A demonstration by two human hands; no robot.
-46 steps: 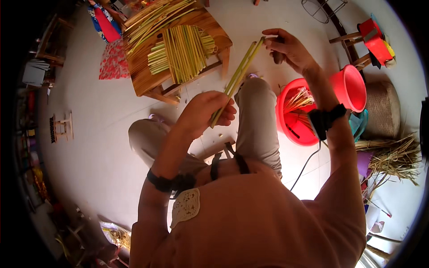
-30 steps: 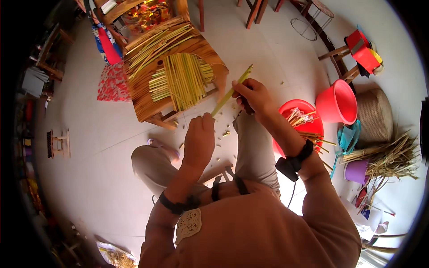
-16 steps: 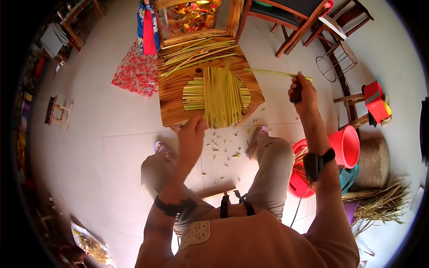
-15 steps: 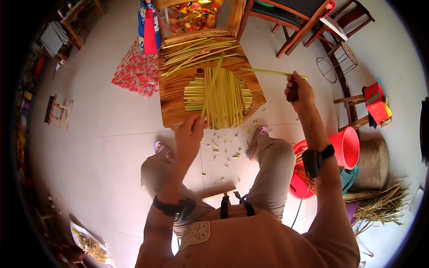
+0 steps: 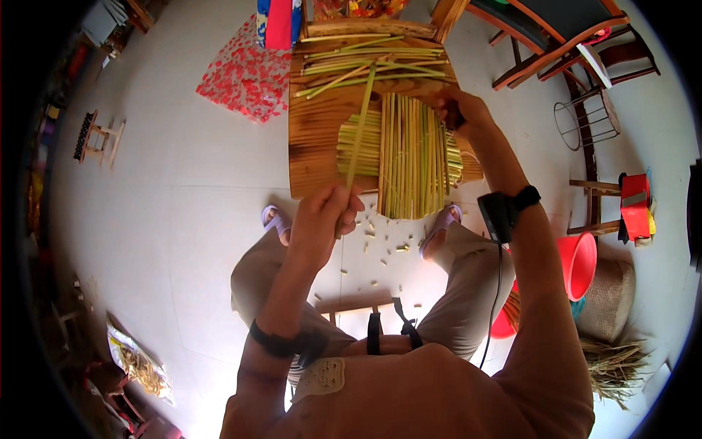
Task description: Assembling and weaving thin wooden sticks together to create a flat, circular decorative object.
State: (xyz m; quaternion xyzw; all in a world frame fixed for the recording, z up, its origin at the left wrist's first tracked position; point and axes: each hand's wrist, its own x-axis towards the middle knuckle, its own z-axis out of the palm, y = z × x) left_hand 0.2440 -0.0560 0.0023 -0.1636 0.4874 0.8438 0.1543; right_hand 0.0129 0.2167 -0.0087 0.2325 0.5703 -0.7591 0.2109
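On the wooden chair seat (image 5: 311, 124) lies a mat of green-yellow plant stalks (image 5: 413, 157), one layer upright over another running crosswise. My left hand (image 5: 322, 219) is closed round the lower end of a single long green stalk (image 5: 362, 121), which slants up across the mat's left part. At the mat's upper right edge my right hand (image 5: 474, 113) is closed on a small dark object (image 5: 453, 115); its kind is mostly hidden by the fingers. Behind the mat, several loose stalks (image 5: 373, 62) are spread over the seat.
Cut stalk bits (image 5: 402, 249) litter the floor between my feet. A red-patterned sheet (image 5: 245, 73) lies left of the chair. To the right are a red bucket (image 5: 578, 263), a woven basket (image 5: 610, 300) and dry straw (image 5: 614, 366). Dark-seated chairs (image 5: 526, 22) stand at the far right.
My right hand has moved left and in to the mat's upper edge; the stalk it held out is no longer distinct. My left hand still holds its stalk, now more upright. The view has shifted.
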